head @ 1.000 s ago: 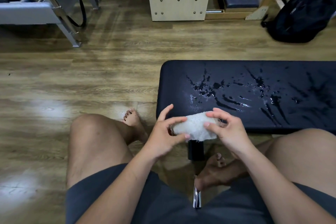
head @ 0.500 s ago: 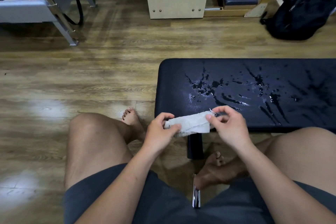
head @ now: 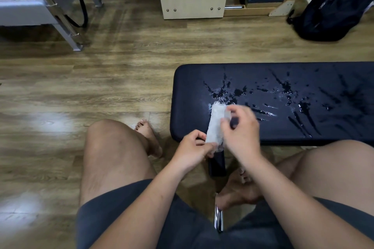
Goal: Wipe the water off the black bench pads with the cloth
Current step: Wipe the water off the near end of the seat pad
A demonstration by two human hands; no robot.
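A black bench pad (head: 303,79) fills the right middle of the head view, with water splashes and streaks across its top. A white cloth (head: 216,125), folded into a long strip, stands lengthwise over the pad's near left corner. My left hand (head: 192,149) pinches its lower end at the pad's front edge. My right hand (head: 240,127) holds the strip's upper part, blurred by motion, just above the pad. The nearest water (head: 228,92) lies beyond the cloth's top end.
I sit with bare knees either side of the bench's black leg (head: 217,164) and chrome foot (head: 218,220). On the wooden floor beyond stand a pale wooden box (head: 192,2), a grey metal frame (head: 50,6) at far left and a black backpack (head: 336,10) at far right.
The cloth has turned from a crumpled wad, then a sideways strip, to a lengthwise one. My right hand has risen forward over the pad; my left has stayed at the front edge.
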